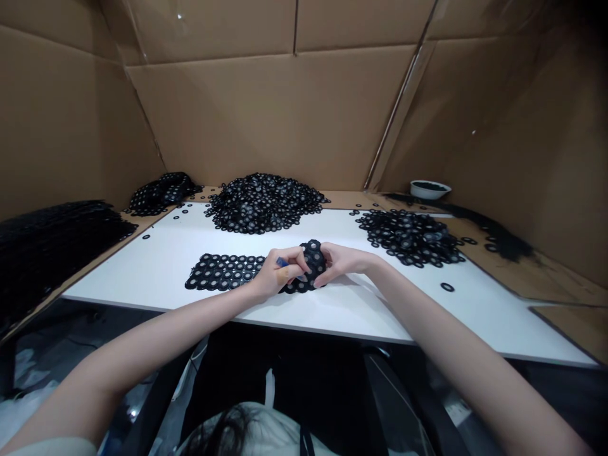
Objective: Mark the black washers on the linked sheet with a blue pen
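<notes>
A sheet of joined black rings (223,272) lies flat on the white board, its right end lifted and bent up. My right hand (339,261) grips that raised end between thumb and fingers. Closed around a slim tool with a blue handle (282,261), my left hand (278,273) rests at the raised part of the sheet. The tool's kind and its tip are too small to make out. Part of the sheet is hidden behind my left hand.
Loose black rings form a large heap (266,202) at the back and a smaller pile (411,235) at the right. Dark strands (52,244) lie at the far left. A white bowl (429,189) stands at the back right. Cardboard walls (266,114) enclose the work surface.
</notes>
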A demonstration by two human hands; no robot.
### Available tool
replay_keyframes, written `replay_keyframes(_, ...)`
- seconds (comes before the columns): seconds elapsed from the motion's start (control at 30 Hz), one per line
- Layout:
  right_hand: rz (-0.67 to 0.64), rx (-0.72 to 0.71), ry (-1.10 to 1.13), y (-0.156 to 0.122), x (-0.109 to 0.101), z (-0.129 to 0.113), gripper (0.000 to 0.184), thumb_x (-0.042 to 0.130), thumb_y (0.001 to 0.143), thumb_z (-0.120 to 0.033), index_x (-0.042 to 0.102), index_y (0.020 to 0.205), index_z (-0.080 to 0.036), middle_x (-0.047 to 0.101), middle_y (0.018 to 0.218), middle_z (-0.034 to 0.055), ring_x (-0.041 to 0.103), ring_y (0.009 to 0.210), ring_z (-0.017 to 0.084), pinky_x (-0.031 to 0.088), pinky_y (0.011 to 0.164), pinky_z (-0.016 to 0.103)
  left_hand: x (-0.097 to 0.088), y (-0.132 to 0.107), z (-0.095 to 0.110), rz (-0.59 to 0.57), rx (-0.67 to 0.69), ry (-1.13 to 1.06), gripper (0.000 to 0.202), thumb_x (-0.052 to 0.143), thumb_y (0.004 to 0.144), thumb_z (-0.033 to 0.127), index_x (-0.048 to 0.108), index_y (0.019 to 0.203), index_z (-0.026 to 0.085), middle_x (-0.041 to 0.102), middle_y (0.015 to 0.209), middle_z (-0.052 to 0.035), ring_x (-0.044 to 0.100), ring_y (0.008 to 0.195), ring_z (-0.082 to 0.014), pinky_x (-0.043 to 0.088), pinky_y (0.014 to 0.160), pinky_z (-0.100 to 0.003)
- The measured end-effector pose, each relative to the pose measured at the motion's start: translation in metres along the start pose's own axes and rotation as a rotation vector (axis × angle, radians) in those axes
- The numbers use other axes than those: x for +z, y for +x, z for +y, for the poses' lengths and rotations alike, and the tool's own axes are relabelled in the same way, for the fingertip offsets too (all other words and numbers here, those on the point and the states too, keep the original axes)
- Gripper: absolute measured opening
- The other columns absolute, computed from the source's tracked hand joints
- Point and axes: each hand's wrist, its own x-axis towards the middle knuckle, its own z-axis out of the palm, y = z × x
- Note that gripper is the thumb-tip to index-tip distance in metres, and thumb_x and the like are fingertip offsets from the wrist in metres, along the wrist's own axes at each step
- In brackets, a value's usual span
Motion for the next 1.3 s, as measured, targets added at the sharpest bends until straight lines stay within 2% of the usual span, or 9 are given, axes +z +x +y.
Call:
replay_keyframes(0.17, -0.016, -0.008, -0.014, 0.001, -0.002, 0.002, 0.034, 0.079, 0.056, -0.029, 0.058, 0.079, -0.015, 0.056, 0.077, -0.0023, 0.051, 0.071, 0.012, 0.043, 0.065, 0.023, -0.002, -0.002, -0.009, -0.017, 0.054, 0.052, 0.007, 0.053, 0.068, 0.017, 0.057, 0.065, 0.012, 0.047, 0.049, 0.0037, 0.04, 0.044, -0.0064, 0.031, 0.045, -0.018)
replay_keyframes(0.4, -0.062, -0.053, -0.007, 0.001, -0.003, 0.002, 0.036, 0.079, 0.056, -0.028, 0.059, 0.081, -0.014, 0.058, 0.079, -0.0014, 0.052, 0.073, 0.013, 0.044, 0.067, 0.024, -0.003, -0.001, -0.013, -0.106, 0.081, 0.085, 0.007, 0.051, 0.071, 0.018, 0.055, 0.068, 0.013, 0.046, 0.048, 0.0043, 0.039, 0.044, -0.0068, 0.03, 0.046, -0.018)
replay_keyframes(0.5, -0.064, -0.05, -0.013, 0.001, -0.003, 0.003, 0.036, 0.079, 0.056, -0.029, 0.059, 0.082, -0.014, 0.059, 0.082, -0.0008, 0.053, 0.074, 0.013, 0.043, 0.066, 0.023, -0.004, -0.001, -0.012, -0.153, 0.08, 0.119, 0.008, 0.05, 0.072, 0.018, 0.055, 0.07, 0.013, 0.047, 0.05, 0.0037, 0.042, 0.045, -0.0079, 0.032, 0.048, -0.019)
replay_keyframes(0.67, -0.053, 0.027, -0.116, 0.002, -0.004, 0.005, 0.035, 0.079, 0.056, -0.035, 0.06, 0.076, -0.013, 0.055, 0.069, -0.0027, 0.047, 0.063, 0.01, 0.038, 0.055, 0.022, -0.004, -0.003, -0.004, -0.217, 0.072, 0.229, 0.009, 0.046, 0.072, 0.015, 0.054, 0.071, 0.014, 0.049, 0.053, 0.0031, 0.042, 0.05, -0.0085, 0.034, 0.053, -0.02)
replay_keyframes(0.8, -0.048, 0.041, -0.114, 0.003, -0.004, 0.004, 0.036, 0.079, 0.055, -0.036, 0.06, 0.073, -0.012, 0.055, 0.067, -0.0028, 0.047, 0.061, 0.01, 0.037, 0.054, 0.022, -0.003, -0.004, 0.003, -0.244, 0.061, 0.288, 0.011, 0.044, 0.071, 0.014, 0.054, 0.07, 0.013, 0.049, 0.054, 0.0031, 0.042, 0.052, -0.0083, 0.033, 0.054, -0.02)
replay_keyframes(0.97, -0.059, -0.003, -0.067, 0.002, -0.003, 0.003, 0.034, 0.079, 0.055, -0.032, 0.058, 0.074, -0.013, 0.055, 0.071, -0.0032, 0.048, 0.064, 0.01, 0.039, 0.057, 0.022, -0.001, -0.003, 0.001, -0.222, 0.032, 0.186, 0.008, 0.046, 0.069, 0.015, 0.054, 0.068, 0.013, 0.047, 0.051, 0.0036, 0.042, 0.049, -0.0076, 0.033, 0.052, -0.019)
replay_keyframes(1.17, -0.06, -0.051, 0.016, 0.001, -0.002, 0.0, 0.039, 0.079, 0.056, -0.03, 0.056, 0.084, -0.015, 0.058, 0.084, -0.0003, 0.054, 0.078, 0.014, 0.046, 0.07, 0.026, 0.001, 0.002, -0.001, -0.067, -0.094, -0.05, 0.007, 0.055, 0.064, 0.019, 0.052, 0.063, 0.013, 0.047, 0.049, 0.0042, 0.041, 0.038, -0.0062, 0.027, 0.041, -0.018)
replay_keyframes(1.3, -0.071, -0.072, -0.013, 0.001, -0.003, 0.001, 0.038, 0.079, 0.057, -0.032, 0.056, 0.083, -0.015, 0.057, 0.081, -0.0011, 0.052, 0.074, 0.013, 0.044, 0.066, 0.024, 0.001, 0.002, -0.001, -0.103, -0.101, -0.049, 0.007, 0.054, 0.064, 0.019, 0.052, 0.064, 0.013, 0.049, 0.052, 0.0038, 0.042, 0.04, -0.0058, 0.028, 0.041, -0.018)
